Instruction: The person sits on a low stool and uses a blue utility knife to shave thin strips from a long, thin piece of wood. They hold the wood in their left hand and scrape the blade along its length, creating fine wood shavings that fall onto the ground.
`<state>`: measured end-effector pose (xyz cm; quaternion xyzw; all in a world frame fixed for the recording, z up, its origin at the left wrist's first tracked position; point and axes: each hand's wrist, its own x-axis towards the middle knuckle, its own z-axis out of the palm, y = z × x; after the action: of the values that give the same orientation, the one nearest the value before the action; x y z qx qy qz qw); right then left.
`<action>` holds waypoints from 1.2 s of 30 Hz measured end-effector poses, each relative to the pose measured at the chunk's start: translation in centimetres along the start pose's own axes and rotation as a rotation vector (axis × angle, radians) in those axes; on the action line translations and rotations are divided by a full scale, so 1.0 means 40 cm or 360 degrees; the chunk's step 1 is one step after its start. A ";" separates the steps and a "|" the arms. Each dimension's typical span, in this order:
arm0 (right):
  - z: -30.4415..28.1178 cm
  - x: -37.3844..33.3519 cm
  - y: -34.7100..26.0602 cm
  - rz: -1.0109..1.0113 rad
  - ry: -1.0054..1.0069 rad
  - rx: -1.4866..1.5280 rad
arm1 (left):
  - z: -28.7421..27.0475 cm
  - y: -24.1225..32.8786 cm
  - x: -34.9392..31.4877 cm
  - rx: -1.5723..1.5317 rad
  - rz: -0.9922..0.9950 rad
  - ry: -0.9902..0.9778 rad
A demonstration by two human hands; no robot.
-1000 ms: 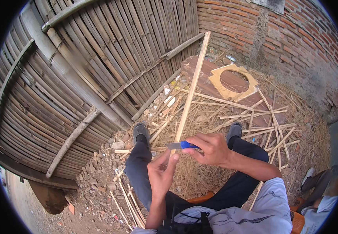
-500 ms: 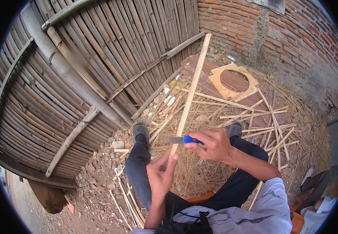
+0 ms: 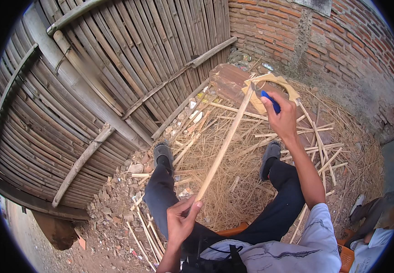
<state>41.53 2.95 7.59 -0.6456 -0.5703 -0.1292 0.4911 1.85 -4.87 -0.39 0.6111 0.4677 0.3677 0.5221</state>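
My left hand (image 3: 182,218) pinches the near end of a long, pale bamboo strip (image 3: 224,150) between thumb and fingers. The strip slants up and away to the right, above the shavings. At its far end, my right hand (image 3: 280,113) is closed around the blue handle of a utility knife (image 3: 270,102). The blade lies at the tip of the strip; exactly how it meets the edge is too small to tell. My right arm is stretched out, while the left stays close to my lap.
Dry shavings (image 3: 219,200) cover the ground between my feet. Cut strips (image 3: 319,145) lie scattered at right, more (image 3: 150,241) by my left leg. A yellowish board with a round hole (image 3: 292,93) rests beyond. A bamboo fence (image 3: 129,68) and brick wall (image 3: 269,27) stand behind. Someone sits at right (image 3: 372,214).
My right hand has pushed the knife away along the strip, from near my left hand to the far end. The strip's near end and my left hand have come lower, toward me.
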 end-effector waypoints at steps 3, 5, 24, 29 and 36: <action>-0.032 0.052 0.082 0.0124 0.0199 0.0000 | -0.031 -0.013 -0.015 0.0014 -0.0037 -0.0081; -0.040 0.050 0.078 0.0158 0.0202 0.0014 | -0.042 -0.017 -0.017 -0.0006 -0.0069 -0.0059; 0.054 -0.236 -0.253 -0.0594 -0.0568 0.0454 | 0.088 0.096 0.121 -0.0384 0.0115 0.0060; 0.063 -0.244 -0.246 -0.0596 -0.0570 0.0427 | 0.100 0.100 0.128 -0.0297 0.0262 0.0139; 0.048 -0.229 -0.252 -0.0620 -0.0531 0.0414 | 0.090 0.117 0.111 -0.0272 0.0091 0.0118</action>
<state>29.17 -2.50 4.90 -0.4679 -0.7683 -0.0389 0.4350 7.41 -1.77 3.38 0.5634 0.4359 0.4435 0.5440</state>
